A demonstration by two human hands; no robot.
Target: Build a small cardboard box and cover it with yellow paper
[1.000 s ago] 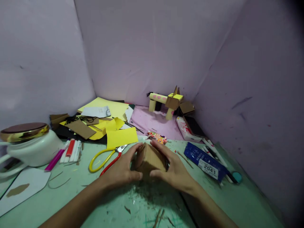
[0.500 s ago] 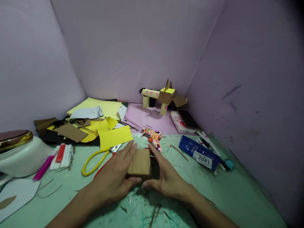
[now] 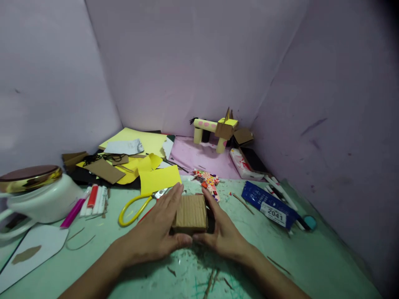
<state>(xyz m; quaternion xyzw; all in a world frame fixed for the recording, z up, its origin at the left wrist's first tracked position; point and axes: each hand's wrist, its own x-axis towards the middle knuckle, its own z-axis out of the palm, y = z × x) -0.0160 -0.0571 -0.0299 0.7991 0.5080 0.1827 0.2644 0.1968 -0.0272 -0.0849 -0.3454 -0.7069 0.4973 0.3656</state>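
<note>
We hold the corrugated cardboard block (image 3: pixel 191 214) between our left grip (image 3: pixel 157 226) and right grip (image 3: pixel 224 228), both clamped on its sides. Squeezing hard could buckle it; uneven pressure could skew it. Scissors (image 3: pixel 159 194) beside the left grip could snag us; beyond, a push could displace the patterned paper cutout (image 3: pixel 210 180).

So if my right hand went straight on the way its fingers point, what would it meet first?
Your right hand would probably meet the colourful patterned piece just ahead first, though depth is hard to judge.
</note>
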